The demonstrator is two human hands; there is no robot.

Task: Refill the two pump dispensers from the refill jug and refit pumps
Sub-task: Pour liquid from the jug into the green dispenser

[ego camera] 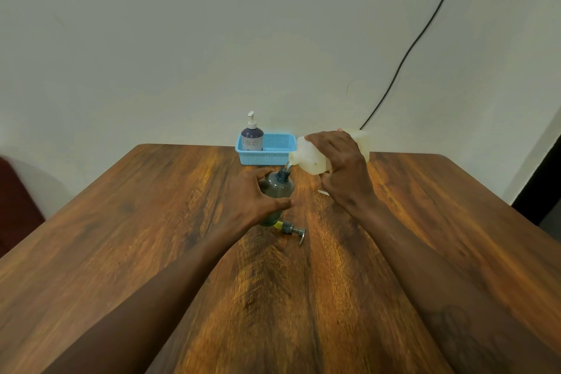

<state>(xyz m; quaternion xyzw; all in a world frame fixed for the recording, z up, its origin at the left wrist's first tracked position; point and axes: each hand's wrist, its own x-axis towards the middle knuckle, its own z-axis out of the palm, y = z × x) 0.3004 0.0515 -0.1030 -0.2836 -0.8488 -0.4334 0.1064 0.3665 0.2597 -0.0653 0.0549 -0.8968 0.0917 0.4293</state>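
Before the pale-blue plastic basket [267, 158], right fingers [317, 139] grip a tilted translucent white jug [309, 158], filling the smoky grey bottle [277, 187] left fingers [263, 174] hold; purple pump dispenser [252, 138] seemingly unfilled.

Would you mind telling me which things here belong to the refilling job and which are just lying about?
Job: refill jug, tipped in the right hand; grey dispenser, held by the left hand; removed pump lying beside it; purple dispenser, pump on.
Lying about: blue basket; black cable.

Left hand [253, 196], right hand [341, 168]: curled grips.
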